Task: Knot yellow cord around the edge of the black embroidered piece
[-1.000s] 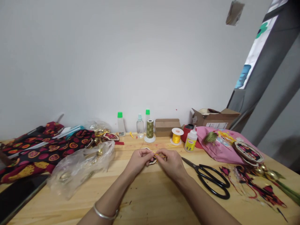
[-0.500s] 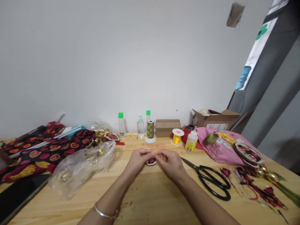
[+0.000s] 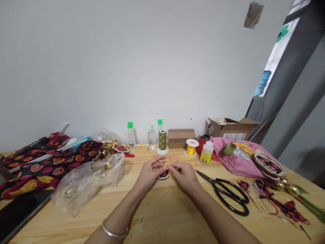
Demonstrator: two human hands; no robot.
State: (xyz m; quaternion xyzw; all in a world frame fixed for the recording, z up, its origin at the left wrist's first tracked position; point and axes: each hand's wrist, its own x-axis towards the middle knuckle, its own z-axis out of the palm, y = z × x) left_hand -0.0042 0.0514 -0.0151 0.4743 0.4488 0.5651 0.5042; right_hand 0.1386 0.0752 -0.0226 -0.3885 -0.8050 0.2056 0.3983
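Observation:
A small dark patch with a pale edge is between my hands, low above or on the wooden table; which, I cannot tell. My left hand pinches at its upper left, thumb and index finger together on a yellow cord, with another finger raised. My right hand is closed, its thumb and index finger on the yellow cord, which hangs in a loop by the patch. The fingertips of both hands nearly meet. Part of the patch is hidden behind the fingers.
Black scissors lie right of my right hand. A glue bottle, yellow cord spool and green thread spool stand behind. Left are a plastic bag and patterned fabric; a pink bag is at right.
A finger of my left hand has lifted and stretched out. The yellow cord now shows as a loop below my right fingertips. The view has shifted slightly.

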